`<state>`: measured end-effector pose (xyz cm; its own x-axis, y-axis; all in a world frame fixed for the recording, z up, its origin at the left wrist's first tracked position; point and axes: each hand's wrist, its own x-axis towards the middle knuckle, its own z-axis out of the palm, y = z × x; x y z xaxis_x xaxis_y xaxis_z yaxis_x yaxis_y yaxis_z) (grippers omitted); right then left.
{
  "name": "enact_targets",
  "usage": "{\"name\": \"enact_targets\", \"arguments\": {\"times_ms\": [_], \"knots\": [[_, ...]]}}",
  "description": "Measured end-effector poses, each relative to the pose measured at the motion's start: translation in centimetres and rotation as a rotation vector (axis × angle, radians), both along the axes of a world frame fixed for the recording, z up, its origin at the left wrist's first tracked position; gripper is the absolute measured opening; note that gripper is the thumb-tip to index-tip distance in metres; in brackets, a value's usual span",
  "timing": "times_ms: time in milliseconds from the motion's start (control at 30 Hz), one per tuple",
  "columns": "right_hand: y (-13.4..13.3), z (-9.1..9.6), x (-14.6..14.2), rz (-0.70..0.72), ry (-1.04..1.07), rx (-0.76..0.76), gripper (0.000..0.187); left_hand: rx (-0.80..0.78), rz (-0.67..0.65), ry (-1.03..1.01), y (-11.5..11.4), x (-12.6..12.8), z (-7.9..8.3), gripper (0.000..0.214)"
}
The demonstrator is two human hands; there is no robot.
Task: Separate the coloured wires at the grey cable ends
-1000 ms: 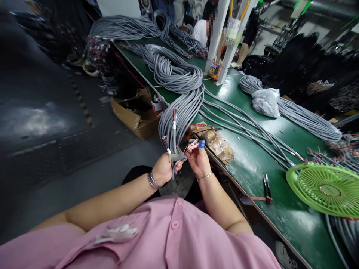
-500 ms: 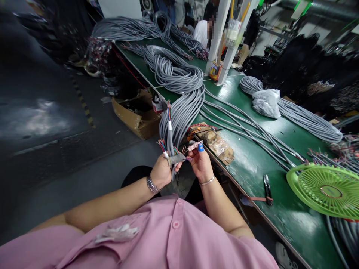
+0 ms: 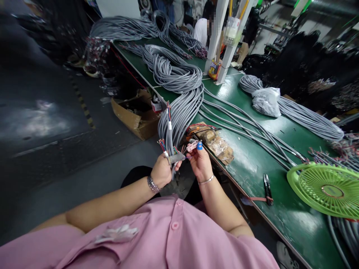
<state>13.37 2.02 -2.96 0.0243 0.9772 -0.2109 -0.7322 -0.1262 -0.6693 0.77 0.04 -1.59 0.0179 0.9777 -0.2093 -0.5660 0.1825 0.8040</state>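
My left hand is closed round a few grey cable ends whose stripped coloured wires stick up above the fist. My right hand, with a blue cap on one fingertip, pinches thin coloured wires coming off the cable end held in the left hand. Both hands hover just off the near-left edge of the green workbench. A thick bundle of grey cables hangs over that edge right behind the hands.
Black cutters lie on the bench to my right, beside a green fan grille. A taped brown block sits near the hands. Grey cable coils, a white bag, a white post, a floor carton; another person sits far back.
The upright cable end in my left hand tilted slightly left and sits a little lower. Both hands stay in nearly the same place, fingers still working the wires.
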Motion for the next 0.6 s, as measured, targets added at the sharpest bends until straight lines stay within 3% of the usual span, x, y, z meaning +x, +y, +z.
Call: {"name": "enact_targets", "arguments": {"times_ms": [167, 400, 600], "knots": [[-0.1, 0.0, 0.1, 0.056, 0.031, -0.003, 0.031, 0.009, 0.001, -0.001, 0.0, -0.1, -0.2, 0.020], [-0.3, 0.2, 0.7, 0.155, 0.050, -0.025, 0.053, 0.014, -0.033, 0.010, -0.5, -1.0, -0.5, 0.017], [-1.8, -0.3, 1.1, 0.419, -0.018, -0.008, 0.038, 0.026, -0.057, 0.051, -0.9, -1.7, -1.0, 0.017]]}}
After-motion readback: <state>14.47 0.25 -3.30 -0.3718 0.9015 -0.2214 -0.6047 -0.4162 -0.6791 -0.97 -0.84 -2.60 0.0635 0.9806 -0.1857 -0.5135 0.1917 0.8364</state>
